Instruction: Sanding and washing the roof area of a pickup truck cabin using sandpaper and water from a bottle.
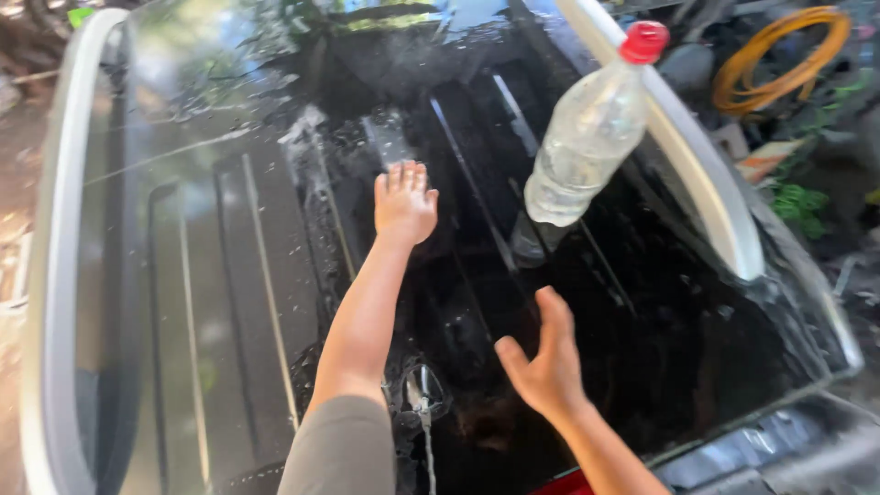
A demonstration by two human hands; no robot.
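Note:
My left hand (404, 203) lies flat, fingers together, on the wet black ribbed roof (229, 275) of a vehicle, arm stretched far forward. My right hand (546, 364) hovers open above the roof's near part, fingers apart, holding nothing. A clear plastic bottle (587, 137) with a red cap (643, 41) stands tilted on the roof beyond my right hand, apart from it, partly filled with clear liquid. Water streaks and soap-like foam (307, 137) run down the roof left of my left hand.
A white roof rail (697, 174) runs along the right edge, another (60, 229) along the left. A coiled orange hose (779, 64) and green clutter (797, 206) lie on the ground at the right. The roof's near edge (779, 403) drops off at lower right.

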